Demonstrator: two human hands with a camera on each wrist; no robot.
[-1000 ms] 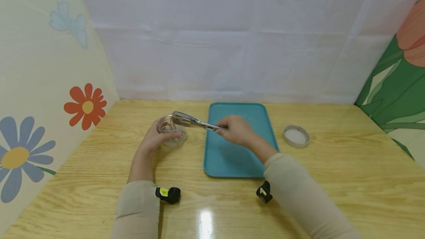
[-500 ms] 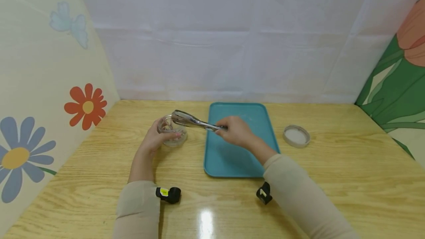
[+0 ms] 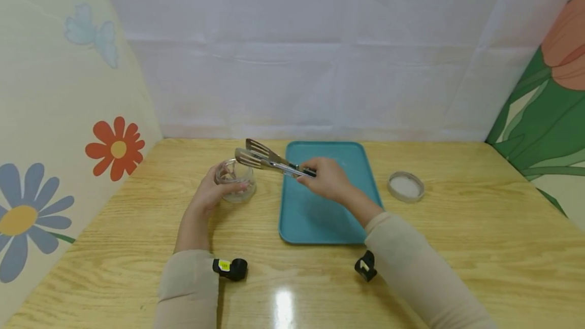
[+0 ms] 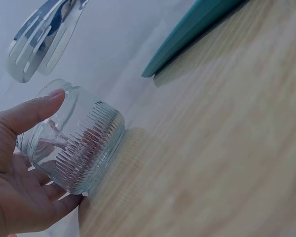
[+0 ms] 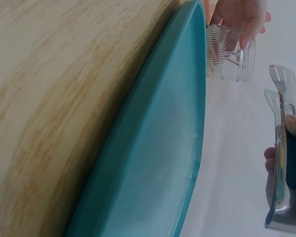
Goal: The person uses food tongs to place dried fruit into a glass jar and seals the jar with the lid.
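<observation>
My left hand [image 3: 211, 190] holds a lidless clear glass jar [image 4: 84, 143] upright on the table, thumb at the rim and fingers around its far side. Fine vertical ribs cover the lower glass, and fingers show through it. In my right hand [image 3: 328, 181] is a pair of metal serving tongs [image 3: 276, 165] with slotted heads and dark grips. The tongs point left, their two heads spread apart beside and just above the jar's mouth. Nothing shows between the heads in the left wrist view.
A blue-green tray [image 3: 297, 222] lies under my right hand, to the right of the jar. Farther right, a round lid [image 3: 406, 187] with a pale inside rests on the wooden table [image 3: 480, 248]. White cloth [image 3: 292, 65] hangs behind the table.
The tongs' heads, close together before, have opened apart near the jar's mouth. My left hand and the jar hold their place; the head view has shifted slightly.
</observation>
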